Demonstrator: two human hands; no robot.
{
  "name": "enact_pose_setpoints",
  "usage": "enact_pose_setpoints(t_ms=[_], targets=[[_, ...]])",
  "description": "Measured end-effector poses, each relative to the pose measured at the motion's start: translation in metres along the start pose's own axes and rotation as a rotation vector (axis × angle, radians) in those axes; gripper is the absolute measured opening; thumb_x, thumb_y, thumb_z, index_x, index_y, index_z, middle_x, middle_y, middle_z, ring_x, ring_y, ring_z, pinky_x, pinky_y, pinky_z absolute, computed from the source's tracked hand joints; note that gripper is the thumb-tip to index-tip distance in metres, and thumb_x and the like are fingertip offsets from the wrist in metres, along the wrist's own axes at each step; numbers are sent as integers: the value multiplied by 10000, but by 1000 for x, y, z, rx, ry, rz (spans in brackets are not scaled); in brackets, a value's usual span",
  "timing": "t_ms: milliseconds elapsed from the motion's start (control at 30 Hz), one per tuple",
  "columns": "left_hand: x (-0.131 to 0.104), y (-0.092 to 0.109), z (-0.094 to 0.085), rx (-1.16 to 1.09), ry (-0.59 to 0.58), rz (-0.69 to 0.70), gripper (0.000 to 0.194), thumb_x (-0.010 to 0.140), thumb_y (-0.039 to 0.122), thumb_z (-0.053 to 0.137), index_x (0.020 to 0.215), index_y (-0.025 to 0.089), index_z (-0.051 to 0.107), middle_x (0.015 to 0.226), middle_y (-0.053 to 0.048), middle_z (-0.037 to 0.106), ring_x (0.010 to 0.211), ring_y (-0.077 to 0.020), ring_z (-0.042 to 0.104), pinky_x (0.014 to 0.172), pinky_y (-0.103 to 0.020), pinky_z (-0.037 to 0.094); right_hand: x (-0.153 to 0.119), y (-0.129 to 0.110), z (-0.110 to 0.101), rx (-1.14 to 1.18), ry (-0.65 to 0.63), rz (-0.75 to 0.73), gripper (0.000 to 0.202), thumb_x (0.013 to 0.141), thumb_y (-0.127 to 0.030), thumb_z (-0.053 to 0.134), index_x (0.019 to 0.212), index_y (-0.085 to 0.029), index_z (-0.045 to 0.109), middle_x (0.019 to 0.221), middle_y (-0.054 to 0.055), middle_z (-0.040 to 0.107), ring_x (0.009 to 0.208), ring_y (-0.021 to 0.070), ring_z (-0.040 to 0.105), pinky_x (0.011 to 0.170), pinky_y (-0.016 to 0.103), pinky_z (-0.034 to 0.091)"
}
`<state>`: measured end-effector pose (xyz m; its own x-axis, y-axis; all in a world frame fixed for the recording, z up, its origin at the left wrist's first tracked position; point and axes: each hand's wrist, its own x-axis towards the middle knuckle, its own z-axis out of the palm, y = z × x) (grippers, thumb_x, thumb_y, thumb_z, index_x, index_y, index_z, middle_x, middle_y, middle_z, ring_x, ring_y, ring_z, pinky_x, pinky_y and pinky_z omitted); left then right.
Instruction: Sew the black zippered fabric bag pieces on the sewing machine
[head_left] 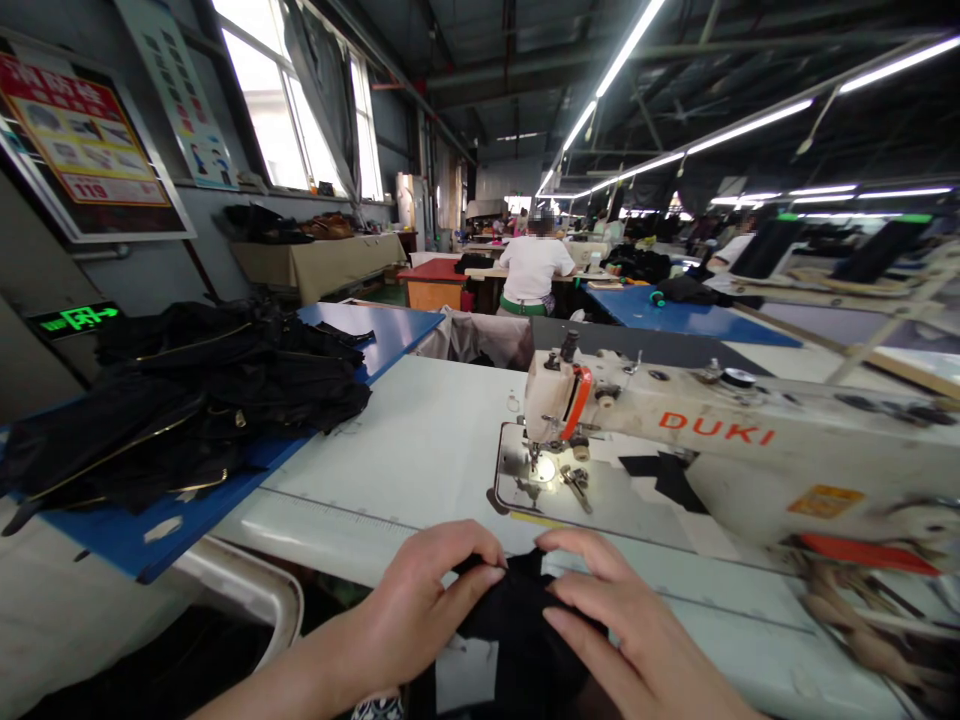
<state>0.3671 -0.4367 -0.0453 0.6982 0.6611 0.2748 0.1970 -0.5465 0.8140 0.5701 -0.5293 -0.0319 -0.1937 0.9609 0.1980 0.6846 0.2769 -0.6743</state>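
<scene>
Black fabric (525, 620) with a pale rectangular patch hangs between my two hands at the near edge of the sewing table. My left hand (427, 590) pinches its upper left edge between thumb and forefinger. On the other side, my right hand (615, 610) holds the upper right edge, thumb and fingers bent against the cloth. Just beyond the hands stands a white sewing machine (555, 400) with its lamp lit over the needle plate (517, 470). The fabric is nearer to me than the plate and does not touch the needle.
Black garments with gold zippers (187, 400) are heaped on a blue table (405, 325) at the left. Dark scraps (664, 475) lie beneath the machine arm. A person in a white top (532, 268) sits farther ahead. A white bin rim (289, 600) is below left.
</scene>
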Motion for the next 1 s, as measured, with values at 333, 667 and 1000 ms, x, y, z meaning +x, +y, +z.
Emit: enact_pose_setpoints(t_ms=[333, 667, 1000], targets=[[17, 13, -83, 613, -370, 82, 128, 914, 225, 436, 847, 216, 545, 770, 23, 598, 721, -131, 540, 649, -223, 362, 36, -21, 90, 541, -23, 117, 263, 931, -363, 377, 851, -177, 544, 805, 32, 593, 753, 164, 535, 731, 293, 448], [136, -63, -48, 1229, -469, 333, 109, 787, 91, 571, 759, 183, 623, 755, -41, 666, 798, -201, 587, 919, -411, 327, 145, 6, 146, 1559, 400, 855, 174, 912, -204, 405, 1028, -215, 534, 960, 33, 661, 719, 137, 646, 715, 308, 519], [133, -119, 28, 751, -256, 318, 48, 856, 216, 553, 820, 194, 576, 887, -12, 596, 901, -181, 526, 905, -343, 343, 77, 66, 78, 1340, 142, 943, 103, 873, -155, 440, 905, -140, 537, 818, 83, 676, 738, 180, 689, 700, 313, 524]])
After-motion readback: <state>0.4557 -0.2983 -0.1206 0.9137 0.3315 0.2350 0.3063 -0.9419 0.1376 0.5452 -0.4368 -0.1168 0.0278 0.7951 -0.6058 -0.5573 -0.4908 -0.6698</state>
